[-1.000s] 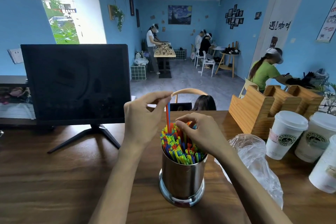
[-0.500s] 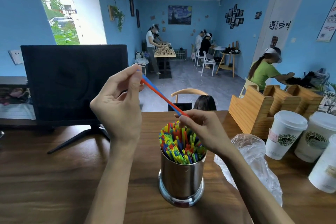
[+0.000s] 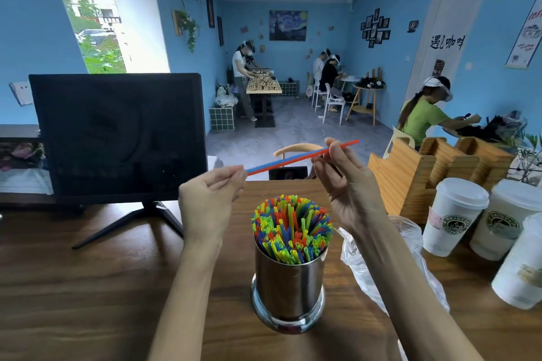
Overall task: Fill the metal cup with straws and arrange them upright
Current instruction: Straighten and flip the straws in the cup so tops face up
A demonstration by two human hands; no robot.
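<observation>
Holding two straws (image 3: pixel 296 157), one red and one blue, side by side in the air, the person has them lying almost flat, up above the metal cup (image 3: pixel 289 287). The left hand (image 3: pixel 209 199) pinches one end with its fingertips, and the right hand (image 3: pixel 344 184) pinches them near the other end. The metal cup stands on the bench (image 3: pixel 88 287) right in the middle, between the two arms. It is already packed with lots of colored straws (image 3: pixel 291 227), and most of them stand up, though they fan out a little at the top. So the job looks nearly done. What seems left is to tip the two held straws upright and push them down into the bunch. There is not much room, so a gap may be hard to find. A crinkly plastic bag (image 3: pixel 390 267) lies at 3 o'clock from the cup, and no loose straws show in it. White paper cups (image 3: pixel 454 217) sit farther out at 3 o'clock.
</observation>
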